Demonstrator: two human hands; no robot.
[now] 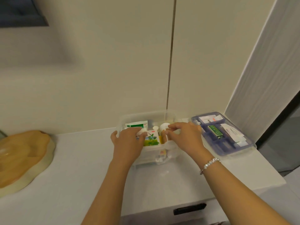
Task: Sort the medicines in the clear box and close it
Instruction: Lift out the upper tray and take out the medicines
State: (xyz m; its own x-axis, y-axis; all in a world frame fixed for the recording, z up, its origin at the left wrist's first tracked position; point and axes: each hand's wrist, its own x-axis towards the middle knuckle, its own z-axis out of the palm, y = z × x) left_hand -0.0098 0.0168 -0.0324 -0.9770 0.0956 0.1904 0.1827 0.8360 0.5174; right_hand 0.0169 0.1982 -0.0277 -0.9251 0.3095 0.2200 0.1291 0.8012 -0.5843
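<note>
A clear plastic box [146, 153] stands open on the white counter against the wall. Inside it are a green-and-white packet [135, 125], a carton with a leaf picture [151, 139], a small white bottle [155, 128] and a white-capped bottle [164, 126]. My left hand [128, 140] reaches into the box's left side, its fingers curled over the leaf carton. My right hand [183, 135] is over the right side, thumb and fingers pinching at the white-capped bottle. Whether the bottle is lifted I cannot tell.
A blue-tinted divided tray [209, 140] with small medicine packets sits just right of the box, near the counter's right edge. A wooden slab [22, 156] lies at the far left. A drawer handle [190, 208] shows below the counter's front edge. A grey panel rises at the right.
</note>
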